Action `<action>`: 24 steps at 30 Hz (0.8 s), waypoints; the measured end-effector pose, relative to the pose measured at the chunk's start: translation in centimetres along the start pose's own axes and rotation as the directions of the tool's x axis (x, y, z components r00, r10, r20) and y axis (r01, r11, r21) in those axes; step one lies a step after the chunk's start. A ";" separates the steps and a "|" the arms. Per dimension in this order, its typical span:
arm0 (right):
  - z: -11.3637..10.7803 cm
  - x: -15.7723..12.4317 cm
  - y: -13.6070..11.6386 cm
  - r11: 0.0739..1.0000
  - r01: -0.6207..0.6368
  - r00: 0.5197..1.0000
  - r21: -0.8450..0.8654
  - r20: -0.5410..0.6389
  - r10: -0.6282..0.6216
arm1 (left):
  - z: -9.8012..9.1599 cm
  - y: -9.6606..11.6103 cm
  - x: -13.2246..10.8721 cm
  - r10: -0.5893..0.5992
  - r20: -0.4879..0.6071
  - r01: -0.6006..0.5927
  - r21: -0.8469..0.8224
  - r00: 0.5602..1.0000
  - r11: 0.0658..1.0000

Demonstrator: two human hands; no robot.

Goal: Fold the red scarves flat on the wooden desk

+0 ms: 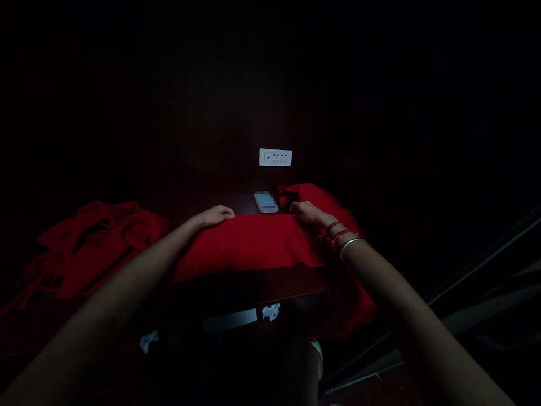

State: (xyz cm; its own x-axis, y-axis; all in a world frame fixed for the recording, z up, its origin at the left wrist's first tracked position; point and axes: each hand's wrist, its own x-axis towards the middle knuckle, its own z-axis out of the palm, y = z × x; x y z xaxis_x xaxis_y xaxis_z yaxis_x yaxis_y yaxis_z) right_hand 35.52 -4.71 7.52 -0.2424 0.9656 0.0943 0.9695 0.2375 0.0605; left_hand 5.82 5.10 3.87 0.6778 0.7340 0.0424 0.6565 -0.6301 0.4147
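A long red scarf (pixel 262 241) with what look like fringed ends lies across a dark wooden desk (pixel 270 287), its middle spread smooth and flat. At the left of its far edge is my left hand (pixel 216 215), closed with the fingers together on the cloth. My right hand (pixel 307 212) pinches the far edge at the right, next to a raised, bunched part of the red cloth. The scarf's left part is crumpled in loose folds, and on the right it hangs over the desk's front edge. Dim light hides some finger detail.
Behind the cloth lies a pixelated phone-like object (pixel 266 202). A white wall socket (pixel 275 157) is on the dark wall behind. Crumpled white paper (pixel 270 312) shows below the desk edge. Dark metal bars (pixel 477 270) run along the right. Everything else is very dark.
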 end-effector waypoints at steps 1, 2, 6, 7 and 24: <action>0.1 0.1 -0.4 0.999 -0.001 1.000 -0.044 0.006 0.001 | 0.4 0.0 0.2 -0.024 -0.010 0.024 0.068 1.000 0.997; 0.2 0.1 -0.9 0.995 -0.004 1.000 -0.097 -0.004 0.004 | 0.8 0.1 0.4 -0.046 -0.011 0.047 0.137 0.999 0.989; 0.7 -1.9 -3.9 0.976 0.034 0.985 -0.214 -0.160 -0.069 | 2.5 2.5 -0.8 -0.015 -0.137 0.065 0.366 0.990 0.928; 0.8 -3.0 -4.6 0.977 0.076 0.977 -0.197 -0.182 -0.113 | 2.9 3.5 -1.8 0.057 -0.194 0.028 0.409 0.979 0.912; 3.2 -11.0 -3.1 0.958 0.208 0.972 0.197 -0.154 -0.179 | 2.3 3.9 -10.6 0.331 0.037 -0.314 0.425 0.943 0.849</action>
State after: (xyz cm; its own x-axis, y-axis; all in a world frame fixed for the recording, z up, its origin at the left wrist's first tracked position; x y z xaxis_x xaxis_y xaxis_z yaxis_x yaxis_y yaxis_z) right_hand 35.28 -15.78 3.11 -0.4149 0.8793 0.2337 0.8855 0.4493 -0.1185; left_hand 1.90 -5.70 2.96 0.8684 0.4746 0.1435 0.4851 -0.8732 -0.0479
